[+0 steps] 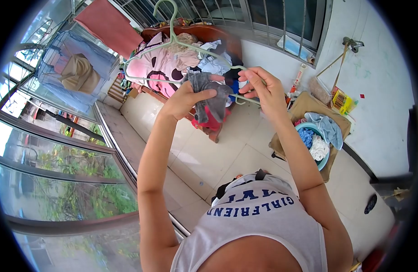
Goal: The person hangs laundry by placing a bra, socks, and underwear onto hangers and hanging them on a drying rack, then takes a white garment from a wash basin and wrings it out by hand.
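One pale green hanger [173,40] is held up before heaped clothes [147,67]. The left hand [187,99] pinches gray cloth [200,82] under its thumb at the lower bar; the right hand [265,89] has its fingers closed around the hanger's corner. A blue basin [325,162] holding laundry sits nearby, on the right.

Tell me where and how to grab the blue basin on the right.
Best pinch the blue basin's rim on the near side, reaching in from your body's side, thumb inside, fingers under the lip. It sits upright, and that rim looks bare, while the pale blue cloth drapes over the far right edge.
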A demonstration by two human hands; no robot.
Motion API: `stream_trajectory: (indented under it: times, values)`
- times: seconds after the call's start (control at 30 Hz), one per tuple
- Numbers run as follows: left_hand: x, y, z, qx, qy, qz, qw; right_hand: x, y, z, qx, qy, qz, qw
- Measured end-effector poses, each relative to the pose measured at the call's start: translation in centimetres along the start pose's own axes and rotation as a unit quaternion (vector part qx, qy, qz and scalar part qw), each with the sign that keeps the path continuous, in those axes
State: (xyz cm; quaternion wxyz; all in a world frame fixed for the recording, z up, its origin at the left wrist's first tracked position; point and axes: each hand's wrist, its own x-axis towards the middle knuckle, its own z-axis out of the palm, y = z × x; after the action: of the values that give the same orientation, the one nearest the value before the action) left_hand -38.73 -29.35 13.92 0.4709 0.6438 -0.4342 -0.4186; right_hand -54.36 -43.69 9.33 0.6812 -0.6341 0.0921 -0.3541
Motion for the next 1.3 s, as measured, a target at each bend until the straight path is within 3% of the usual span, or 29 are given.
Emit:
stream_trajectory:
  times: [0.1,0.17,0.27,0.4,0.47,0.57,0.67,0.73,0.77,0.87,0.9,0.93,1.0,1.07,1.13,1.17,1.27,1.3]
  values:
    - [-0.3,0.0,0.4,-0.113,0.016,-0.03,0.993,0.2,-0.2,0.0,0.006,0.011,-0.01,1.0]
    - [0.2,-1.8,0.1,-0.008,0.088,0.062,0.994,0.3,-0.7,-0.1,0.005,0.018,-0.016,1.0]
    - [0.3,-2.4,-0.1,0.064,0.124,0.107,0.984,0.5,-0.9,-0.3,0.017,0.014,0.002,1.0]
    - [0.7,-2.8,-0.7,0.071,0.148,0.117,0.979,0.6,-0.8,-0.4,0.008,0.01,0.01,1.0]
    - [0.4,-1.7,-0.2,0.012,0.165,0.044,0.985,0.6,-0.6,-0.3,-0.005,0.001,0.01,1.0]
    - [0.6,-1.7,-0.2,-0.025,0.178,0.063,0.982,0.3,-0.7,0.1,-0.013,-0.021,0.036,0.999]
    - [1.8,-4.2,-0.9,0.121,0.167,0.143,0.968,0.3,-0.7,0.3,-0.03,-0.007,0.019,0.999]
    - [1.0,-2.6,-0.3,0.132,0.158,0.103,0.973,0.5,-0.5,0.1,-0.028,-0.025,0.022,0.999]
    - [1.2,-3.1,-0.8,0.3,0.197,0.143,0.922,0.6,-0.3,0.1,-0.033,-0.026,0.024,0.999]
    - [0.8,-2.3,0.1,0.329,0.242,0.089,0.908,0.5,-0.6,0.7,-0.034,-0.032,0.032,0.998]
    - [0.9,-2.4,0.0,0.359,0.25,0.145,0.888,0.6,-0.6,0.7,-0.037,-0.034,0.032,0.998]
    - [0.7,-2.3,-0.3,0.363,0.253,0.144,0.885,0.8,-0.6,0.6,-0.04,-0.035,0.033,0.998]
    - [0.2,-2.0,-0.6,0.343,0.243,0.086,0.903,1.0,-0.4,0.3,-0.047,-0.039,0.031,0.998]
    - [-0.2,-2.1,-1.7,0.323,0.234,0.086,0.913,1.3,-0.2,0.1,-0.046,-0.04,0.046,0.997]
    - [-0.5,-1.5,-2.6,0.051,0.18,0.047,0.981,1.4,0.1,0.0,-0.049,-0.042,0.042,0.997]
    - [-1.2,-1.4,-2.4,0.09,0.241,0.043,0.965,1.5,0.1,0.0,-0.045,-0.035,0.043,0.997]
    - [-2.4,1.7,-2.9,0.101,0.214,-0.032,0.971,1.6,0.2,-0.2,-0.034,-0.03,0.044,0.998]
    - [-2.5,2.2,-3.2,0.088,0.199,-0.004,0.976,1.6,0.2,-0.2,-0.028,-0.031,0.044,0.998]
